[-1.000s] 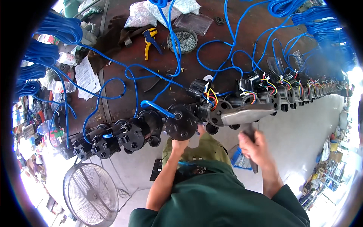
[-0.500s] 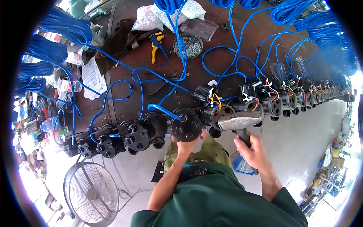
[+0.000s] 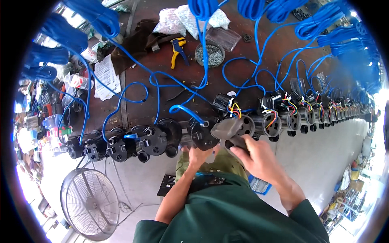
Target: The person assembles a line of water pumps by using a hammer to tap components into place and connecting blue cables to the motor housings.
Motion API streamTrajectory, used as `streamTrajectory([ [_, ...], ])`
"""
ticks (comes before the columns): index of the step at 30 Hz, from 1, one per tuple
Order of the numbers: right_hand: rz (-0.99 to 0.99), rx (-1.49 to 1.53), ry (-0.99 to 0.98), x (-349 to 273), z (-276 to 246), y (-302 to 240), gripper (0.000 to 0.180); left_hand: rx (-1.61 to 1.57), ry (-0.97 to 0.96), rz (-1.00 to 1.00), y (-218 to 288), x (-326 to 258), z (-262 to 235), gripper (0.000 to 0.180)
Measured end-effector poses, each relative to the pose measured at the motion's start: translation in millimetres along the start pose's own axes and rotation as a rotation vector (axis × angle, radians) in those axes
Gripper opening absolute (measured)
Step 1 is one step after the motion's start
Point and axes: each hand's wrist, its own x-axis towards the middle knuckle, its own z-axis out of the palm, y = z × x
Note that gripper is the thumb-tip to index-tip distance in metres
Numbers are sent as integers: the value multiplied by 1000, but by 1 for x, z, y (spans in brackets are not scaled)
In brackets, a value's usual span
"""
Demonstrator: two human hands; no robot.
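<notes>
My right hand (image 3: 257,160) grips the dark handle of a hammer (image 3: 227,128). The hammer's metal head is at the right edge of a round black end cap (image 3: 200,135) on a cylinder, and I cannot tell whether they touch. Below that cap, my left hand (image 3: 197,157) is closed around the cylinder's near side, its fingers partly hidden. A blue cable (image 3: 184,110) enters the cap's top. Just to the right, an uncapped cylinder (image 3: 246,125) shows a face with holes, with a black part (image 3: 221,102) and coloured wires (image 3: 235,110) above it.
Several capped black cylinders (image 3: 156,141) line the table edge leftward; open ones (image 3: 272,124) with coloured wires run rightward. Blue cable coils (image 3: 312,28) lie around the brown table (image 3: 137,87). Yellow-blue wire strippers (image 3: 177,52), a bowl of small parts (image 3: 209,54) and a floor fan (image 3: 91,204) are there too.
The hammer has swung left and down, from above the neighbouring open cylinder to the black cap's right edge. My left hand keeps its hold. The whole view has shifted slightly.
</notes>
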Motion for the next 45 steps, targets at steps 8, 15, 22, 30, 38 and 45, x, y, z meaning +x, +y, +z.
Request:
streamTrajectory([
  [8, -153, -130, -55, 8, 13, -54, 32, -39, -30, 35, -159, -20, 34, 59],
  [15, -47, 266, -12, 6, 12, -16, 28, -88, -9, -192, -62, -12, 7, 50],
  [22, 401, 705, 97, -48, 19, 44, 25, -104, -73, -222, -35, -22, 2, 53],
  [30, 420, 1209, 63, -55, 19, 53, 42, 54, -44, 18, -15, -3, 8, 43],
  [38, 725, 1075, -5, -67, 46, 68, 34, 294, 8, 52, -52, -10, 13, 41],
  [45, 543, 1032, 27, -49, 67, 62, 36, 482, 38, 197, -67, -4, 16, 49],
])
